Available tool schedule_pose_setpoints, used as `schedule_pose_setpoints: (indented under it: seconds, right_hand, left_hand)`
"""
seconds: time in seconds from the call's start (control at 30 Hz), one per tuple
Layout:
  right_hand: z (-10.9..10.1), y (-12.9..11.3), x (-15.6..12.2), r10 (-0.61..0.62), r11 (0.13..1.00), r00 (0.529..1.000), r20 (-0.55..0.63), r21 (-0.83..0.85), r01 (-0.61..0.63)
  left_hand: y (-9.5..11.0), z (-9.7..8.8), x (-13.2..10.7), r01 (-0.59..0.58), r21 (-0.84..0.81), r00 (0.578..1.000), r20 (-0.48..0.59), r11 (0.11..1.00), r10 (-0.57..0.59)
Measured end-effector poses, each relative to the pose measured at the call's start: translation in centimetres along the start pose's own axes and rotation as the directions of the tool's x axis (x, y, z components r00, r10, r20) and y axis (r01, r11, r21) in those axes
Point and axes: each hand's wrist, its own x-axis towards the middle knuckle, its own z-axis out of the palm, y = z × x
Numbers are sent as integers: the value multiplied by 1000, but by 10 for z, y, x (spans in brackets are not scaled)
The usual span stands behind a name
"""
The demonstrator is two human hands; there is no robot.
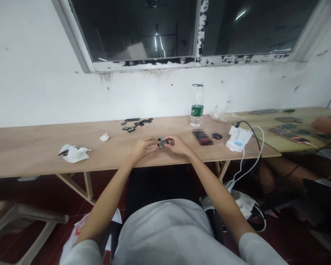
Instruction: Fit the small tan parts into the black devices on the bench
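Between my two hands, just above or on the table, is a small flat dark-green piece (163,144) with black edges; its exact kind is too small to make out. My left hand (145,148) has its fingertips closed on the left side of the piece. From the right, my right hand (177,144) pinches it with thumb and fingers. Farther back on the table lies a loose group of similar small dark pieces (131,129), with tiny light bits beside them.
The wooden table (30,149) bears crumpled tissues (76,154), a water bottle (196,110), a blurred-out dark object (202,137), a small black case (217,136) and a white power strip (238,139) with hanging cables. At right, another person's hand (327,124) is near green boards (300,131).
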Motion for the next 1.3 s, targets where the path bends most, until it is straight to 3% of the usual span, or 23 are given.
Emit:
schedule_pose_setpoints:
  seconds: [0.13,0.43,0.63,0.93,1.13,1.3]
  right_hand:
    - [-2,-5,-1,9,989,1000,9,151,-11]
    - [-4,-5,0,12,962,1000,15,271,-15]
    - [-5,-4,0,75,904,997,17,421,-75]
    - [1,1,3,127,889,992,-21,445,-104]
    - [7,9,6,166,920,982,-86,373,-123]
    - [9,22,9,140,988,965,-222,-39,-152]
  left_hand:
    - [7,8,2,-80,97,997,4,992,80]
    - [1,11,-4,-118,178,993,1,977,120]
    - [-2,11,-5,-106,129,994,-15,986,108]
    - [-7,14,-3,-56,81,998,-25,995,59]
    - [-7,14,-2,28,62,998,-54,998,-25]
    - [-20,6,-3,171,78,985,-27,982,-170]
